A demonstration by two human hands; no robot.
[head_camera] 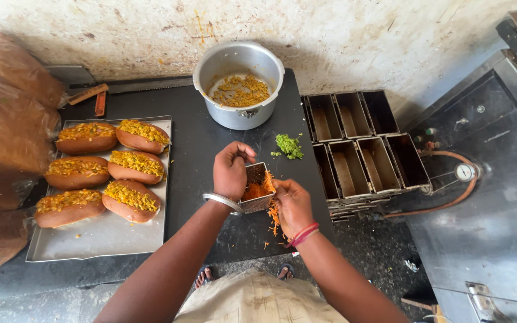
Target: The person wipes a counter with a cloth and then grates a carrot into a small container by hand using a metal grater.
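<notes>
My left hand [230, 169] grips the top of a metal box grater [257, 190] that stands tilted on the black counter [201, 143]. My right hand [292, 203] presses a piece of carrot against the grater's face; most of the carrot is hidden by my fingers. Orange shreds [273, 216] lie in a small heap under my right hand and inside the grater. My left wrist carries a metal bangle and my right wrist carries red threads.
A steel tray [100, 236] at left holds several split buns topped with yellow filling. An aluminium pot [239, 84] with yellow filling stands at the back. Chopped green herbs [289, 145] lie nearby. Empty loaf tins [360, 143] are stacked at right. Bagged bread loaves [7, 131] sit far left.
</notes>
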